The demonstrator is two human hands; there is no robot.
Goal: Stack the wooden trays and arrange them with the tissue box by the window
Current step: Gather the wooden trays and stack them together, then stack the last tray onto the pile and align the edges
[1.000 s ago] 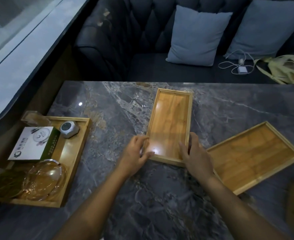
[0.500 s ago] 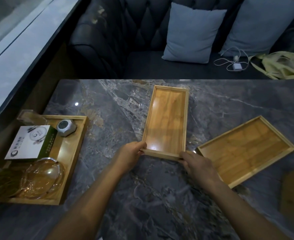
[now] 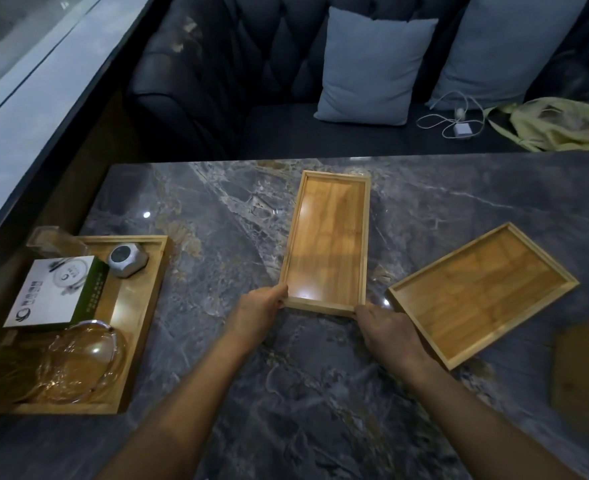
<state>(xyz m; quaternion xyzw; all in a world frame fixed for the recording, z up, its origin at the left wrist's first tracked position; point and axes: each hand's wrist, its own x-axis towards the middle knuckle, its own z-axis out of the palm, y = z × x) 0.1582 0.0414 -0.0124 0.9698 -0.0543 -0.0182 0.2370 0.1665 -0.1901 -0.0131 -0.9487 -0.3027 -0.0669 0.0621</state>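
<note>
Head view: left hand [image 3: 263,311] and right hand [image 3: 386,329] each grip a near corner of the narrow wooden tray [image 3: 327,242], flat on the marble table [image 3: 216,216]. Second tray [image 3: 481,292] lies angled just right of it. Tissue box [image 3: 55,292] sits in the window-side tray [image 3: 144,306], far left.

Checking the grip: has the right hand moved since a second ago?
Yes. Against the wide tray, the right hand slid toward the person, from the right side of the narrow tray to its near corner.
</note>
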